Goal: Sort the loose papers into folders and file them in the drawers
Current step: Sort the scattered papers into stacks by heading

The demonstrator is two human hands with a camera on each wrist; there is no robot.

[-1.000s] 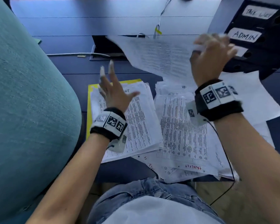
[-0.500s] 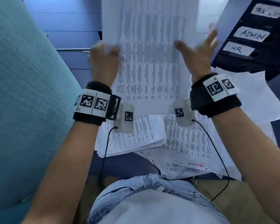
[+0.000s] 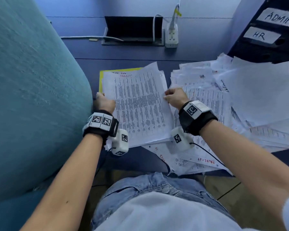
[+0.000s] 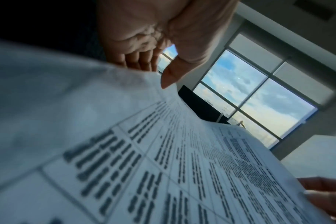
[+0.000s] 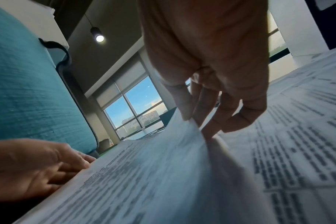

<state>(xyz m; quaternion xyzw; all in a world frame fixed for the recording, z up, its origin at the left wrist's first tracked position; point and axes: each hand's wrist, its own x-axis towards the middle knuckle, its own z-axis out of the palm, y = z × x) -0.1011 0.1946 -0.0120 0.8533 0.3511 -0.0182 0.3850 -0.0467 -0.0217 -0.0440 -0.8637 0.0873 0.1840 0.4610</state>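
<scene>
Dark blue surface (image 3: 140, 52) ahead of you, a teal chair back (image 3: 32, 97) crowding your left side, and drawers labelled ADMIN and HR (image 3: 265, 30) up at the right. You've got the printed sheet (image 3: 138, 104) between both hands, low over the stack on the yellow folder (image 3: 100, 80). Your left hand (image 3: 105, 102) holds its left edge, fingers (image 4: 136, 59) curled underneath and thumb on top. Your right hand (image 3: 173, 97) pinches the right edge, thumb against fingertips (image 5: 207, 131), and the paper bows up there.

My call: you're laying this sheet onto the left pile. Square it first. Its long axis runs away from you and leans slightly right, its heading end at the far side, so the top right corner overhangs the stack. Turn it a touch anticlockwise, set the near edge down, then let the far end fall. Ease the right pinch last, or that raised edge may drag the sheet askew. Keep clear of the loose pile (image 3: 207, 90) just beside your right wrist; it looks easy to scatter.
</scene>
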